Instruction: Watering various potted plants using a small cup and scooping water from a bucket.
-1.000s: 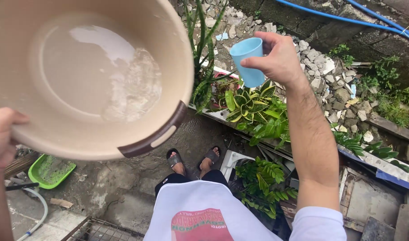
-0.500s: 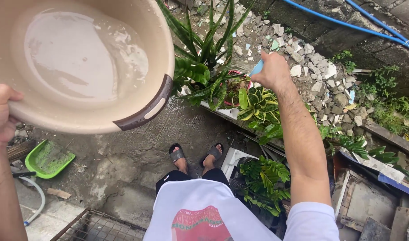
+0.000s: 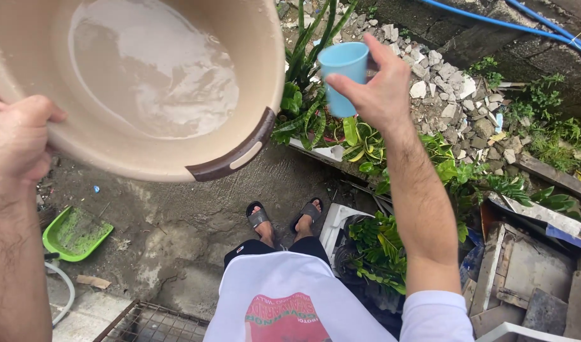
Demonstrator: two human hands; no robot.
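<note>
Left hand: my left hand [image 3: 18, 136] grips the rim of one beige plastic basin [image 3: 24, 50], thumb over the edge, fingers closed on it, holding it up at the left of my view.

Basin: one, round, tilted, with a shallow pool of water [image 3: 157, 76] inside and one dark brown handle [image 3: 235, 154] on the rim nearest my feet.

Right hand: my right hand [image 3: 376, 92] is wrapped around one light blue plastic cup [image 3: 344, 76], fingers closed on its side, held just right of the basin and above the plants.

Cup: one, mouth tipped towards me; I cannot tell what is inside.

Plants: one tall snake plant [image 3: 309, 50] under the cup, one low yellow-green variegated plant [image 3: 363, 142] beside it, one darker leafy plant [image 3: 379, 247] near my right leg.

Feet: two, each in a dark slide sandal [image 3: 257, 218], on wet concrete [image 3: 176, 234].

Ground, left: one green dustpan [image 3: 75, 233], one white hose [image 3: 65, 294].

Far side: a bank of grey rubble [image 3: 442, 82], two blue pipes [image 3: 493, 22] along the wall.
</note>
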